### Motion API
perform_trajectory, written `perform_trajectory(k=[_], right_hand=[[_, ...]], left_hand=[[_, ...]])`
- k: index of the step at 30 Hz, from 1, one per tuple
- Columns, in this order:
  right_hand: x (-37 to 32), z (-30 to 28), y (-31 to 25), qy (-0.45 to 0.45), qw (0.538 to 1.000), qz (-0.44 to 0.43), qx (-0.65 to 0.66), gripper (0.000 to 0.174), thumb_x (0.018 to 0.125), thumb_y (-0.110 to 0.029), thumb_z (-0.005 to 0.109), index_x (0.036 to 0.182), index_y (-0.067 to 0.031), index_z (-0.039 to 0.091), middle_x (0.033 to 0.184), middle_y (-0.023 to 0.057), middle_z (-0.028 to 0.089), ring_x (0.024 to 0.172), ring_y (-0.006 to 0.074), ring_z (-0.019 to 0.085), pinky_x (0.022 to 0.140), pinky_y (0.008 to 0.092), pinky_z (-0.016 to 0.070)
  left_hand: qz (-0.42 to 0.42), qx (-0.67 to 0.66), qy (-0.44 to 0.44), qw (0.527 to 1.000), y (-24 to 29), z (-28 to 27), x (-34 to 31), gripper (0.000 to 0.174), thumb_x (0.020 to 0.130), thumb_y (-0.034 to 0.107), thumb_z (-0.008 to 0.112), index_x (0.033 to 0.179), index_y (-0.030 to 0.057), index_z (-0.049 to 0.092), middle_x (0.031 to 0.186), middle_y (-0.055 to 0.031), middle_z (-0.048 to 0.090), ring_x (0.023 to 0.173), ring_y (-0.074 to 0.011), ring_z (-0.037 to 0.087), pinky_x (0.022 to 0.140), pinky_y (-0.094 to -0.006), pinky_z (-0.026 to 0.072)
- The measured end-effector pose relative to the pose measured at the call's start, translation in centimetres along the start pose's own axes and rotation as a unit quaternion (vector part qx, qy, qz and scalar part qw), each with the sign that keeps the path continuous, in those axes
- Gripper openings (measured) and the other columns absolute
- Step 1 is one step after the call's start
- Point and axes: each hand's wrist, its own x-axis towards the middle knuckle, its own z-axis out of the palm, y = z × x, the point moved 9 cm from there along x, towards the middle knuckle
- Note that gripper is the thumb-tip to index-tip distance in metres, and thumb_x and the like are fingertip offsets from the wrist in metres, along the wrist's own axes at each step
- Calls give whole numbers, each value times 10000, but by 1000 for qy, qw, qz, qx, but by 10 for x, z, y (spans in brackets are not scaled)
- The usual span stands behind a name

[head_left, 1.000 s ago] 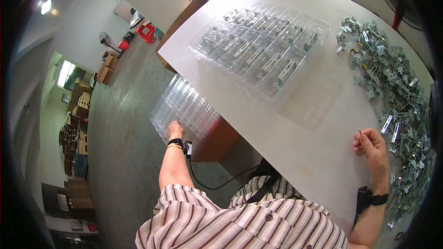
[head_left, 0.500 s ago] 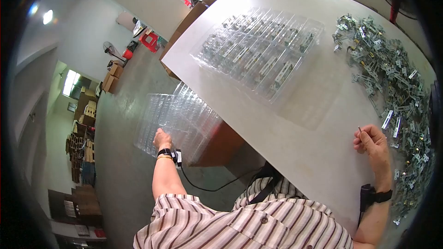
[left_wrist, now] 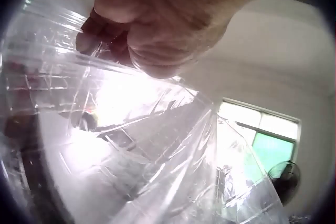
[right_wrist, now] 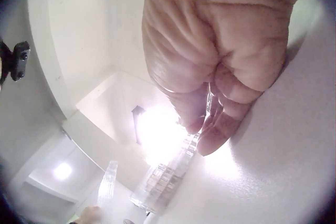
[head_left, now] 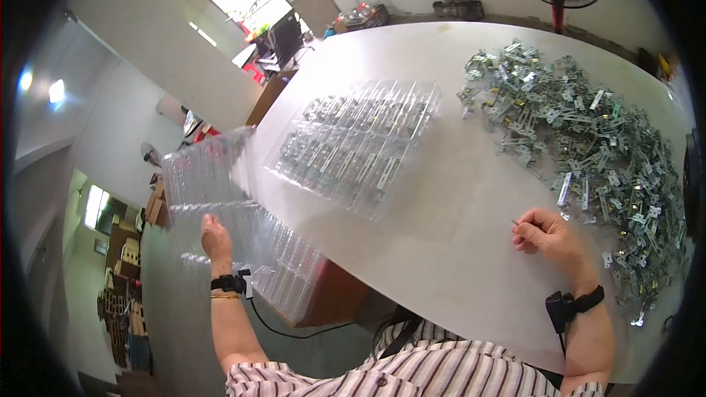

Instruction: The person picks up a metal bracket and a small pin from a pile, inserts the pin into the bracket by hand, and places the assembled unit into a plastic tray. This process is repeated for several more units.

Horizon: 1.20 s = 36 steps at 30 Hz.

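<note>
Left fingers: the left hand (head_left: 215, 239) pinches the loose tray (head_left: 206, 176), clear plastic.
Right fingers: the right hand (head_left: 544, 234) pinches 1 thin pin (head_left: 515, 222) above the table (head_left: 448, 250).
Loose tray position: raised and tilted off the table's left side, spreading up and right from the left fingers in the head view. Table contact: can't tell.
Key relation: filled tray (head_left: 371, 213) lies right of the loose tray, just past the table edge; my read, that edge and that tray set the clearance.
Long axis: loose tray too blurred and foreshortened to call.
Nearer hand: left. Right is well apart, near the brackets (head_left: 588, 140).
Tray stack (head_left: 294, 268): on the box (head_left: 334, 294), beside the table; loose tray overlaps it in view.
Left wrist view only: fingertips close up, curled on the plastic.
Right wrist view only: loose tray nearly edge-on, a narrow strip rising above the left hand.
Head view only: pin's dark tip, plus brackets.
</note>
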Motion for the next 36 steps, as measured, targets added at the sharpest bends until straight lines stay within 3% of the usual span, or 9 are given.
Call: perform_trajectory(k=[3,5,9,12,18,24,36], right_hand=[[2,-1,2,-18,1000,-4,-5,149,1004,-187,630,992,-39,645,880,18,676,795,99,657,748,255,548],[1,-1,-2,-18,1000,-16,-11,150,1002,-186,630,996,-36,647,884,21,678,801,100,659,756,255,548],[1,-1,2,-34,999,-19,-5,146,1002,-177,624,1009,-34,651,885,26,683,816,98,661,761,253,546],[4,-1,7,-41,999,-29,3,152,1004,-183,622,1011,-35,656,880,24,684,808,98,664,747,253,547],[2,-1,4,-42,998,-46,-6,159,1007,-187,618,999,-34,660,870,17,686,793,99,675,715,244,540],[3,-2,6,-41,999,-25,-5,158,1009,-203,620,1003,-50,661,869,11,687,803,96,684,700,241,537],[1,-1,3,-37,999,-20,-19,155,1010,-200,618,1002,-50,655,862,11,687,798,101,682,704,245,539]], left_hand=[[93,-54,-42,993,114,-15,15,175,977,154,521,1012,-4,588,986,-239,659,939,-434,634,808,-515,488],[206,-93,-67,972,190,-22,8,169,983,155,514,998,6,594,970,-239,659,915,-441,632,795,-515,491],[299,-113,-114,941,289,-9,-7,171,973,143,495,969,1,589,938,-248,656,895,-437,640,791,-515,504],[353,-125,-134,917,335,11,-13,191,965,135,465,951,-18,579,905,-253,653,885,-446,641,813,-511,507],[360,-129,-205,901,375,40,-12,197,942,127,492,932,-44,591,937,-295,659,927,-468,642,838,-518,506],[346,-84,-243,902,376,73,-6,212,930,143,526,939,-54,604,924,-322,664,936,-492,647,830,-546,512],[343,-56,-284,894,381,80,-11,240,910,149,551,946,-73,634,952,-327,670,969,-483,654,873,-530,517]])
